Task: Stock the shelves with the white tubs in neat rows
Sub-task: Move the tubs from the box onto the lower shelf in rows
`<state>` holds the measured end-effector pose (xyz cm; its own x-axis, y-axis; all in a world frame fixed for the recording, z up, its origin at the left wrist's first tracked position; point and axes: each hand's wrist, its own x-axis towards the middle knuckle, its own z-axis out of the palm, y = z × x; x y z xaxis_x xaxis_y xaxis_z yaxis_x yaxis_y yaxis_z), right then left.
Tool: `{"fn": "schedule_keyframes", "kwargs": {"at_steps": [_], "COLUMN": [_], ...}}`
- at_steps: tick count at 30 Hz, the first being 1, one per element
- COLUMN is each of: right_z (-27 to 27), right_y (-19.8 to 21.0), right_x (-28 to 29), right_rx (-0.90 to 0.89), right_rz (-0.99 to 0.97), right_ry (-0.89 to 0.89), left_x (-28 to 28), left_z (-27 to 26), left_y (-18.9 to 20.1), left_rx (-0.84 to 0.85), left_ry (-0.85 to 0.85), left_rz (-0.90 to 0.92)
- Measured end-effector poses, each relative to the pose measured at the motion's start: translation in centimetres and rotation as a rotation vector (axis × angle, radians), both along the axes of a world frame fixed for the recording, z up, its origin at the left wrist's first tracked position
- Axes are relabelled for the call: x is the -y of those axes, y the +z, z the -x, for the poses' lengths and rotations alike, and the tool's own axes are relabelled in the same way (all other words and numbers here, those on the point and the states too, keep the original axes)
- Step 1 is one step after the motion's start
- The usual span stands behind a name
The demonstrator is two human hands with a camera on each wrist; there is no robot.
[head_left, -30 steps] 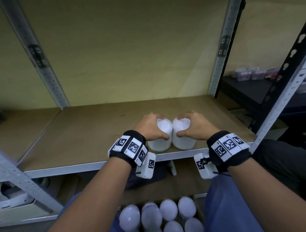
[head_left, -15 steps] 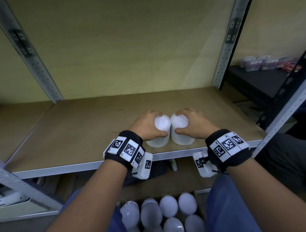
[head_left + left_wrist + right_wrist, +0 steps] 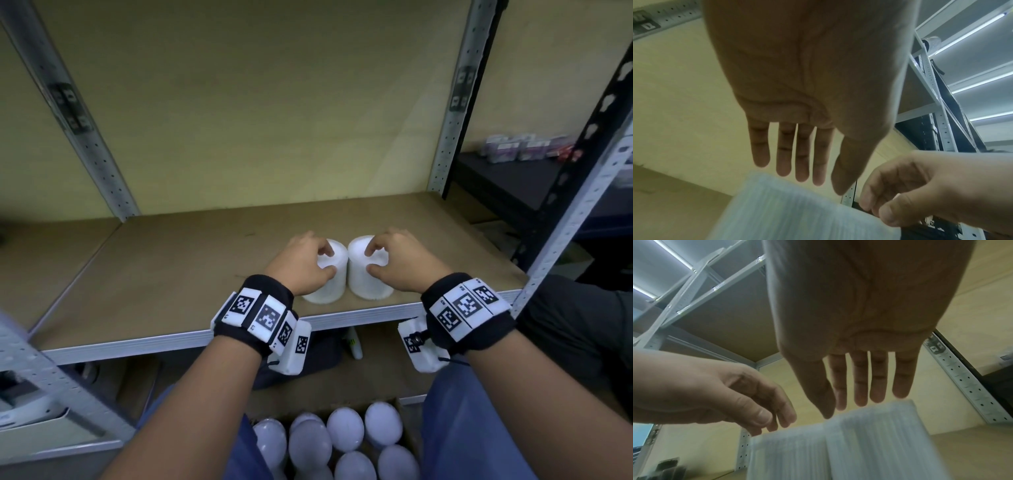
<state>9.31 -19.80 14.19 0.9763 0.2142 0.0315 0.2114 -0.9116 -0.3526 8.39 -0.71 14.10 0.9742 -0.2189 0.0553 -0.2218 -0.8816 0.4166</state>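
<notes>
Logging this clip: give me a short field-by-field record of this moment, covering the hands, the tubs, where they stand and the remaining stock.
left hand: open, fingers straight above the left tub, no grip seen
right hand: open, fingers straight above the right tub, no grip seen
tubs: two, upright, side by side, apparently touching
place: near the front edge of the brown shelf
row so far: these two only
remaining stock: more white tubs in a box below, between the knees
</notes>
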Motion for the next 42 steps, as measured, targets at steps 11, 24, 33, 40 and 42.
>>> {"fn": "schedule_keyframes", "kwargs": {"at_steps": [11, 24, 33, 40, 42], "right_z": [-0.4, -7.9, -15.6, -20.5, -21.9], "right_y": [-0.9, -1.7, -1.9, -1.7, -1.8], "right_x": [-0.1, 1.6, 2.6, 3.0, 3.1], "right_rx": [0.048, 0.041, 0.05, 0.07, 0.078], "right_rz": [0.014, 0.021, 0.018, 0.025, 0.016], "right_ry": [0.014, -0.076, -0.102, -0.115, -0.115], "left_x": [0.0, 2.9, 4.7, 5.6, 5.8], "left_z": [-0.2, -8.1, -15.4, -20.6, -21.8], "left_y": [-1.3, -2.0, -2.3, -2.6, -2.7], "left_rx": [0.039, 0.056, 0.034, 0.03, 0.047], "left_ry": [0.02, -0.007, 0.025, 0.051, 0.059], "left_rz": [0.037, 0.035, 0.073, 0.106, 0.117]}}
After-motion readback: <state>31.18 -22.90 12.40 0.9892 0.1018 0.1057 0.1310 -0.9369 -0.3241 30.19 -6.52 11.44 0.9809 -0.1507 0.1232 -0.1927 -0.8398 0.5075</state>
